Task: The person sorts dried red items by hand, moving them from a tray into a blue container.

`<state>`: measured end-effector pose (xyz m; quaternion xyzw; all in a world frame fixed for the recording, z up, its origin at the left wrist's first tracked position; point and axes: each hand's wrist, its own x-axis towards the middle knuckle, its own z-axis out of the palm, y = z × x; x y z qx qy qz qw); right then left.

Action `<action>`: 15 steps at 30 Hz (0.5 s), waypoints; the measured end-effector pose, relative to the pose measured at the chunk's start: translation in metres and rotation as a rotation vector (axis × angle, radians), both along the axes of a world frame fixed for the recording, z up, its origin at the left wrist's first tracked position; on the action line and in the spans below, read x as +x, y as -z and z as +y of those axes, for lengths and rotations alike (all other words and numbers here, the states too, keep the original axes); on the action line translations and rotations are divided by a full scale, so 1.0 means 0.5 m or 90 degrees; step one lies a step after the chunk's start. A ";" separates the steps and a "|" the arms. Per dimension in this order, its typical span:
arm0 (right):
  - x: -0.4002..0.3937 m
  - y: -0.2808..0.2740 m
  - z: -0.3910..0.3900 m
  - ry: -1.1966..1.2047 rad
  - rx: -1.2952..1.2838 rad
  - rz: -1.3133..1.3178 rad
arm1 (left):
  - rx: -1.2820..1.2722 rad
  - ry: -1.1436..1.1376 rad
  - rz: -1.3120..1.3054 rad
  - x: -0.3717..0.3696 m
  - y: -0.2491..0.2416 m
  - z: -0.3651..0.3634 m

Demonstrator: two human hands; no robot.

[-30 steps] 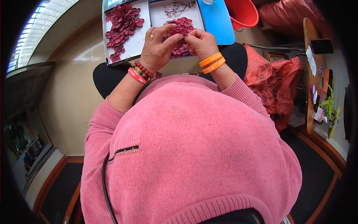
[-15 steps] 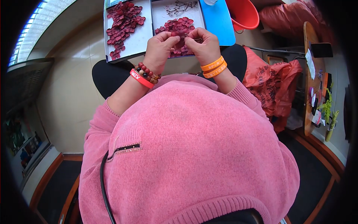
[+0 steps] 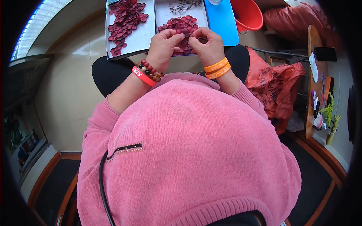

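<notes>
My left hand [image 3: 164,49] is closed, thumb and forefinger pinching a dark red artificial flower [image 3: 181,34]. Facing it, my right hand [image 3: 208,47] pinches at the flower's other side, and a thin dark stem [image 3: 203,40] shows among its fingers. The fingertips nearly meet, so the exact joint between flower and stem is hard to see. Beneath them, a heap of dark red petals [image 3: 185,22] lies in the right part of a white tray [image 3: 142,41]. More red petal pieces [image 3: 126,23] are spread in the left part.
Thin brown stems [image 3: 185,6] lie at the tray's far end. A blue board [image 3: 223,24] adjoins the tray, with a red bucket [image 3: 247,15] beyond it. Red plastic bags [image 3: 277,83] sit at my right, near a wooden table [image 3: 313,109] with a phone [image 3: 325,54].
Both hands keep pinching in almost the same spot, with small finger shifts. The view has moved slightly, so the tray appears a little higher.
</notes>
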<state>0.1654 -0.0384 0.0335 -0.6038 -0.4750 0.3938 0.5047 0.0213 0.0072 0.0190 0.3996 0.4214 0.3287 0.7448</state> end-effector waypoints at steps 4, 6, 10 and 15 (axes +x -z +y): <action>-0.005 0.008 0.001 0.025 0.042 -0.115 | 0.004 0.001 0.003 0.001 -0.004 -0.001; -0.007 0.005 0.001 0.024 0.051 -0.121 | -0.005 0.002 -0.005 0.000 -0.001 0.001; -0.004 0.024 0.004 0.040 0.080 -0.118 | 0.002 0.008 -0.007 0.001 -0.006 -0.001; -0.005 0.018 -0.002 0.046 0.079 -0.112 | 0.043 -0.001 0.007 0.005 -0.002 -0.004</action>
